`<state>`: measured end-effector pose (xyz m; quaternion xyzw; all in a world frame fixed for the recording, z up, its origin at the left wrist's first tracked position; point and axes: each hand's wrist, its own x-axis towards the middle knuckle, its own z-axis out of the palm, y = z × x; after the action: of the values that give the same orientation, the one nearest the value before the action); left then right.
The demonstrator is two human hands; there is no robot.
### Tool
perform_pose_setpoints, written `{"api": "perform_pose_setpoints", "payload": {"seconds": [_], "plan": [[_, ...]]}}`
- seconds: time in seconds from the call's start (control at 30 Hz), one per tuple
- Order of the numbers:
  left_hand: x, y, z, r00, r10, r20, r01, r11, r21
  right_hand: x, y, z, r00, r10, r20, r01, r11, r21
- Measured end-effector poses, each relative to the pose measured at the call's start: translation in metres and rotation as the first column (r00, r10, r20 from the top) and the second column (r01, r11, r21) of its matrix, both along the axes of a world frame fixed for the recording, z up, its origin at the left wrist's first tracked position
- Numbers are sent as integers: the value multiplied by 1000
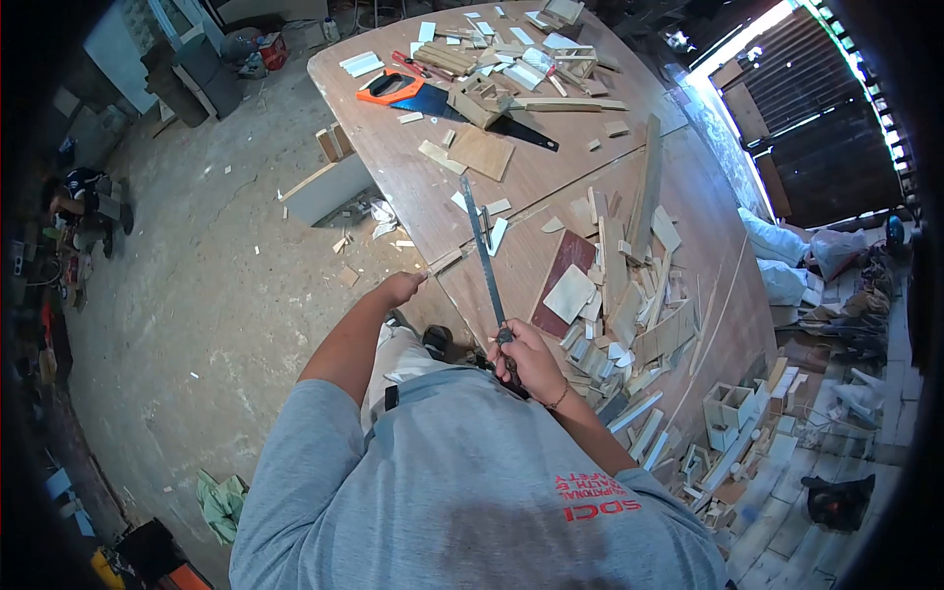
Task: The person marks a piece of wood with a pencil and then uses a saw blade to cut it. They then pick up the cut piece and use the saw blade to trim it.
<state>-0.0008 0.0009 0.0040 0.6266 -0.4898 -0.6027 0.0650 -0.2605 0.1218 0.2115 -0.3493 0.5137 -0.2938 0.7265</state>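
My right hand [532, 360] is wrapped around the dark handle of a long metal tool [482, 239], its narrow shaft pointing away from me above the worktop [383, 138], just in from the left edge. My left hand [401, 287] is closed on the outer end of a short wood strip [446, 263], which lies across that left edge, beside the tool. Small white offcuts [498, 236] lie by the shaft. Farther along, towards the far left corner, an orange-handled saw [430, 102] lies with a wood block [479, 106] over its blade, and a thin square board [481, 154] sits near it. Towards the right edge, scraps [617, 265] are heaped beside a dark red board [572, 251].
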Motion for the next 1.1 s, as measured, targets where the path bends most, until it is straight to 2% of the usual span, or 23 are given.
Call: {"api": "perform_pose_setpoints", "payload": {"seconds": [0.07, 0.13, 0.17, 0.2, 0.23, 0.27, 0.33, 0.37, 0.43, 0.47, 0.53, 0.6, 0.67, 0.73, 0.8, 0.97, 1.1], "plan": [[0, 1, 1, 1000, -4, 3, 4, 1000, -6, -3, -3, -3, 999, 42, -8, -42, 999, 12], [1, -1, 0, 1000, -11, 6, 11, 1000, -7, -7, -5, -18, 970, 111, -218, -115, 993, -6], [1, -1, -3, 1000, -25, 10, 25, 1000, -3, -10, -3, -32, 970, 108, -216, -112, 994, -6], [2, -2, -8, 999, -38, 14, 38, 999, 0, -13, 1, -49, 856, 29, -516, -220, 924, -313], [2, -3, -13, 999, -40, 18, 40, 999, 0, -14, 3, -58, 674, -155, -722, -399, 747, -532], [1, -2, -19, 1000, -22, 0, 22, 1000, -3, -17, 6, -66, 677, -156, -720, -396, 747, -534], [2, -2, -17, 1000, -6, -15, 6, 1000, -3, -21, 9, -72, 542, -98, -835, -414, 833, -367], [2, -2, -16, 999, -34, -5, 34, 999, 7, -24, 12, -79, 543, -99, -834, -412, 834, -367], [5, -4, -28, 998, -64, 6, 63, 998, 15, -28, 15, -88, 466, 55, -883, -476, 857, -197], [5, -4, -36, 1000, -13, -12, 13, 999, 35, -29, 17, -93, 466, 53, -883, -473, 858, -199], [2, -6, -36, 999, 32, -30, -30, 998, 53, -31, 19, -93, 487, 166, -858, -477, 873, -102], [0, -5, -29, 987, -18, 158, 16, 1000, 14, -33, 17, -93, 508, 194, -839, -509, 854, -111], [-4, -4, -4, 982, -53, 179, 54, 999, -3, -32, 16, -97, 529, 229, -817, -545, 830, -121], [-4, -3, 3, 976, -88, 202, 93, 995, -19, -29, 17, -101, 465, 223, -857, -585, 804, -109], [-4, -2, 12, 957, -190, 222, 197, 980, -11, -28, 16, -99, 465, 243, -851, -589, 803, -92], [-9, 2, 36, 926, -202, 320, 222, 975, -29, -23, 12, -91, 512, 315, -799, -629, 771, -98], [-12, 5, 42, 911, -182, 370, 208, 978, -33, -12, 5, -69, 449, 391, -803, -708, 704, -53]]}}
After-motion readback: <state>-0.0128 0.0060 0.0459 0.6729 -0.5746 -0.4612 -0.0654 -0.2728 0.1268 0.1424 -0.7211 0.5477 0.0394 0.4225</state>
